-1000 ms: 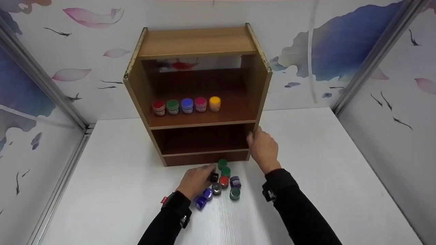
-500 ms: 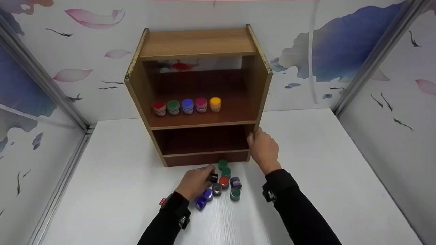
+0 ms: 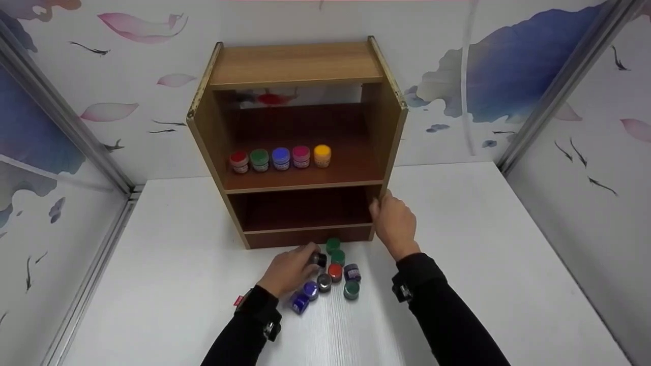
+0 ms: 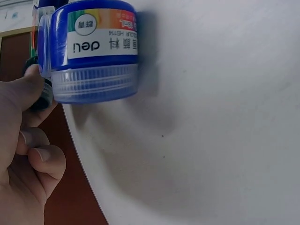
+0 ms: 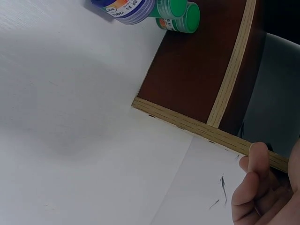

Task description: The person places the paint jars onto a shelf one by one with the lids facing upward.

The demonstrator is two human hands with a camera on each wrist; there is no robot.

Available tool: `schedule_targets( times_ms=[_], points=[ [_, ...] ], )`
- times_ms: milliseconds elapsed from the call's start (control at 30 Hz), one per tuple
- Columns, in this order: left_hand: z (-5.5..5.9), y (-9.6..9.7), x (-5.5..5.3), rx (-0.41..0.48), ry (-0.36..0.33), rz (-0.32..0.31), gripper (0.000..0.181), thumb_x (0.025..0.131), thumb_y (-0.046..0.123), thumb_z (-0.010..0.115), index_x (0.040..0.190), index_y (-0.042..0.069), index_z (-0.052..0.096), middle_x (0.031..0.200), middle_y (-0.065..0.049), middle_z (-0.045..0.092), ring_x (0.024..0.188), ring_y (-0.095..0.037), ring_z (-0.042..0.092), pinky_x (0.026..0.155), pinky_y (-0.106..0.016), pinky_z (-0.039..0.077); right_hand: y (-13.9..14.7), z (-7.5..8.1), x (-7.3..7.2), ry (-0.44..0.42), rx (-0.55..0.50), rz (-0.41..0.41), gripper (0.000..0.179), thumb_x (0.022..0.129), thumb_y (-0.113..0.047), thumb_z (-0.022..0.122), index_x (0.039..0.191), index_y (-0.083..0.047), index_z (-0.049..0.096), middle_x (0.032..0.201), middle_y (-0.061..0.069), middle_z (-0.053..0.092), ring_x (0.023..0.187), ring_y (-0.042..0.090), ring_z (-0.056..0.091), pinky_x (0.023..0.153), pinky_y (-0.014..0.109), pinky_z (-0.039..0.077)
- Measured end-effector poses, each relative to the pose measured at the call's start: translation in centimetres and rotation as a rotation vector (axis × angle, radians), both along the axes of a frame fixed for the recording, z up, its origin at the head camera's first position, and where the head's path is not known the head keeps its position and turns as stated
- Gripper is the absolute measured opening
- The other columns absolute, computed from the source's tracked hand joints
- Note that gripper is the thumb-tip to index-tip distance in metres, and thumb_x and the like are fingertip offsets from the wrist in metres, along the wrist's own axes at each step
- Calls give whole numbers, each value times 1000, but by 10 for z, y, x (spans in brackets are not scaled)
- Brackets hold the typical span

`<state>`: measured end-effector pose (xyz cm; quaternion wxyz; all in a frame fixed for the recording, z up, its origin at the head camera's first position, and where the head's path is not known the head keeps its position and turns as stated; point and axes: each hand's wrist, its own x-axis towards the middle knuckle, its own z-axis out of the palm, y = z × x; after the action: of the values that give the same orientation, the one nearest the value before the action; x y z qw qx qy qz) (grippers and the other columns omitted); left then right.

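Note:
My left hand (image 3: 289,268) pinches a small black-lidded paint jar (image 3: 319,260) just in front of the wooden shelf unit (image 3: 305,236). In the left wrist view, thumb and fingers close around this dark jar (image 4: 46,96), partly hiding it. Near that hand a blue paint jar (image 4: 93,49) lies tipped over, its label reading "deli". My right hand (image 3: 394,223) grips the front edge of the unit's right side panel (image 5: 201,125). Beside the held jar stand green jars (image 3: 337,256), a red-lidded jar (image 3: 334,272) and a grey-lidded jar (image 3: 324,282).
On the upper shelf five-colour jars stand in a row, from a red jar (image 3: 239,161) to a yellow jar (image 3: 322,155). A purple jar (image 3: 352,273) and a dark green jar (image 3: 351,290) are on the white table (image 3: 457,244). Printed walls surround it.
The left hand has lifted slightly with the black-lidded jar, which now sits a little higher in the head view and tilted. The right hand has stayed on the side panel.

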<state>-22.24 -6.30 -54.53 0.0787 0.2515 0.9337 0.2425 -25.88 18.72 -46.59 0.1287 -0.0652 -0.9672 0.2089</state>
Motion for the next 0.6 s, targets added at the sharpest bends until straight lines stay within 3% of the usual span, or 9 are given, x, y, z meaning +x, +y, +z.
schedule_targets(
  times_ms=[200,433,600],
  points=[
    [-1,0,-2,5,-23,15,36,101,42,47,131,22,52,119,-1,67,109,-22,65,94,-43,51,0,0,1,1,-5,-2,32,100,-30,48,101,0,61,81,18,70,72,34,70,59,47,53],
    [-2,2,-2,2,-38,21,40,105,41,36,138,24,52,136,-1,60,127,-25,56,106,-47,43,0,0,2,30,-13,5,29,100,-27,48,96,-1,60,79,18,70,72,35,70,57,47,54],
    [-1,3,-3,10,-38,25,40,106,41,34,136,24,53,128,1,65,120,-24,61,102,-47,46,0,0,2,28,-7,2,30,100,-28,48,94,-1,60,77,17,69,70,34,70,56,47,53]
  ],
)
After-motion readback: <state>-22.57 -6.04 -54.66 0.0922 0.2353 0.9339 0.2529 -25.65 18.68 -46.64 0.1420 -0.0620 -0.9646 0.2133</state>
